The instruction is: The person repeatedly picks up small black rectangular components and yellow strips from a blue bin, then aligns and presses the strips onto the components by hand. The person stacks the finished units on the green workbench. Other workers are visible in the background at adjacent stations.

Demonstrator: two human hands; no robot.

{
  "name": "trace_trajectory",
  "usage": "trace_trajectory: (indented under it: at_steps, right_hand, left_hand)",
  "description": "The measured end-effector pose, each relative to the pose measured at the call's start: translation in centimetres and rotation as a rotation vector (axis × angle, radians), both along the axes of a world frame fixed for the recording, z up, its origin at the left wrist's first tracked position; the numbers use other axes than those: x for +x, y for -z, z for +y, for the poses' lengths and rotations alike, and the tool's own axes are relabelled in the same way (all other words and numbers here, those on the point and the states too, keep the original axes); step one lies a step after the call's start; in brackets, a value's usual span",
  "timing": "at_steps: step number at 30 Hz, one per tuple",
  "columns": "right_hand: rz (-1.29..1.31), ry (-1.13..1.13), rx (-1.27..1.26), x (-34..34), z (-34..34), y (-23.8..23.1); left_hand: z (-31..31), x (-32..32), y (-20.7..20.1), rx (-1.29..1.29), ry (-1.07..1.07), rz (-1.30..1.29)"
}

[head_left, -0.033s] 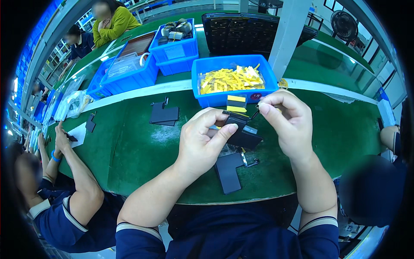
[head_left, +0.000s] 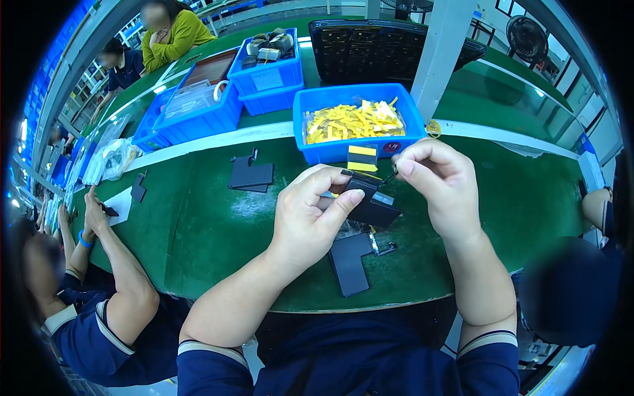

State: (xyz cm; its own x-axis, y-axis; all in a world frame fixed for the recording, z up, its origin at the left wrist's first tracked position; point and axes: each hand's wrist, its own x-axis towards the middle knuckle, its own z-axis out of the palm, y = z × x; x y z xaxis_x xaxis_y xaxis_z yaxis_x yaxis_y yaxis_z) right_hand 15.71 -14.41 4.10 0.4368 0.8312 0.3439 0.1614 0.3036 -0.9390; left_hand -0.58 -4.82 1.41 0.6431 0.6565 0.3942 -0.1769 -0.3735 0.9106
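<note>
My left hand (head_left: 310,214) pinches a flat black battery pack (head_left: 374,212) between thumb and fingers, above the bench. With thumb and forefinger closed, my right hand (head_left: 439,181) grips the thin black lead (head_left: 390,177) at the pack's upper right; the fingers partly hide its end. Just beyond the pack, a piece with two yellow strips (head_left: 362,167) shows against the front of a blue bin (head_left: 304,156). Below my hands lies an L-shaped black battery pack (head_left: 350,265), its small connector pointing right.
Yellow strips (head_left: 353,124) fill the blue bin. More black packs (head_left: 251,175) lie to the left. Behind are stacked blue bins (head_left: 269,78), a black tray (head_left: 366,56) and a metal post (head_left: 441,59). Co-workers sit at left (head_left: 119,264) and right (head_left: 568,290).
My right hand has shifted very slightly down, with its fingers still on the lead. My left hand and the pack look unmoved.
</note>
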Motion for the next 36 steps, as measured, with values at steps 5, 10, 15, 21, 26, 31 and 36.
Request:
trace_trajectory:
  at_steps: [5, 10, 15, 21, 26, 31, 36]
  right_hand:
    - [0.104, -0.075, 0.016, 0.4, 0.4, 0.1]
    - [-0.726, 0.294, 0.255, -0.3, 0.5, -0.3]
    - [-0.749, 0.292, 0.251, -0.2, 0.6, 0.0]
    - [-0.698, 0.263, 0.205, -0.1, 0.6, 0.3]
    - [-0.627, 0.232, 0.167, -0.5, 0.6, 0.1]
    - [-0.66, 0.25, 0.206, -0.6, 0.7, 0.4]
    - [-0.468, 0.151, 0.13, -0.4, 0.8, 0.3]
  left_hand:
    - [0.3, 0.2, 0.3, -0.043, 0.035, -0.018]
    - [0.5, 0.1, 0.4, -0.132, 0.028, 0.005]
    - [0.7, 0.1, 0.5, -0.246, 0.065, -0.008]
    - [0.5, 0.2, 0.4, -0.292, 0.081, -0.03]
    - [0.6, 0.2, 0.5, -0.286, 0.077, -0.014]
    - [0.5, 0.3, 0.7, -0.304, 0.085, -0.015]
    - [0.5, 0.2, 0.6, -0.311, 0.11, -0.046]
